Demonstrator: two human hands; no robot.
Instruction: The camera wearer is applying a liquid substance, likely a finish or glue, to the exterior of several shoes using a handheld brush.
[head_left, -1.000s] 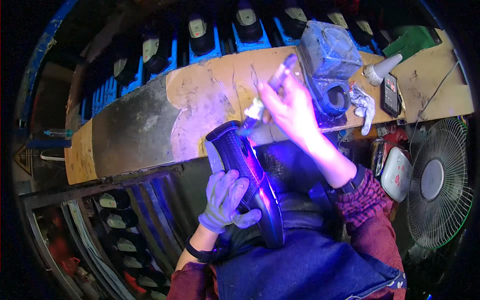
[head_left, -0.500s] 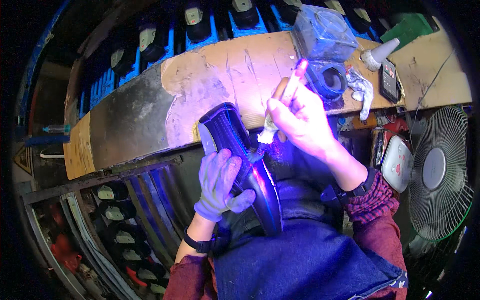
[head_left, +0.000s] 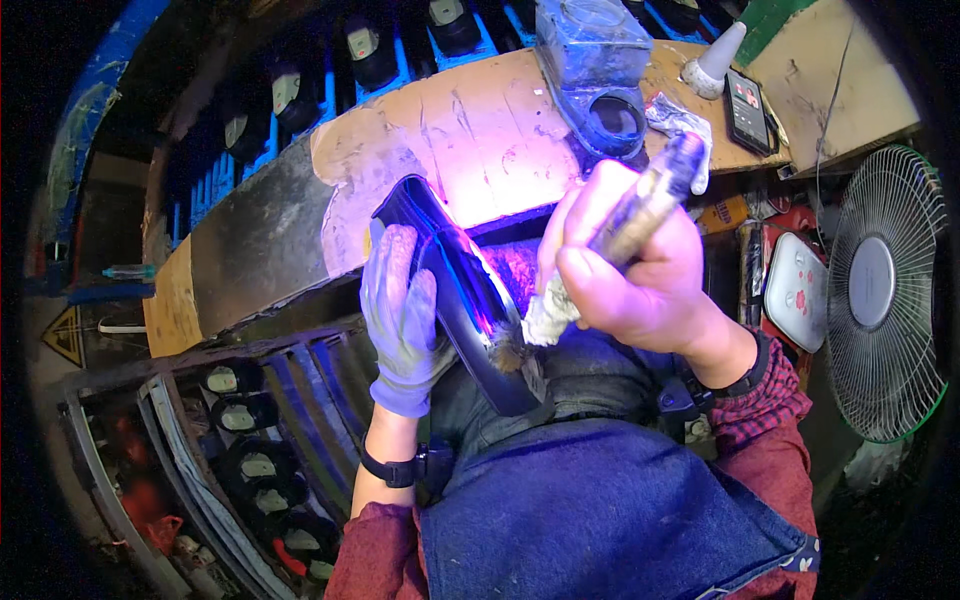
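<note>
My left hand [head_left: 400,320], in a light grey glove, is closed round the side of a glossy black shoe [head_left: 440,265]. The shoe slants over my lap, one end near the bench edge and the other toward my apron. My bare right hand [head_left: 645,285] grips a brush [head_left: 640,220] by its thick, stained handle. Whitish wrapping surrounds the brush's lower part, and its dark bristles press on the shoe's upper near the lower end. Bright light glares off the shoe.
Ahead lies a cardboard-covered bench [head_left: 480,130] with a stained plastic container [head_left: 600,60], a crumpled glove [head_left: 680,120], a white cone [head_left: 715,65] and a phone [head_left: 748,112]. A fan [head_left: 885,295] stands at right. Several shoes sit on blue racks [head_left: 375,85] behind.
The shoe has turned onto its side, and my left hand has shifted left along it. My right hand has moved the brush down toward the shoe's near end.
</note>
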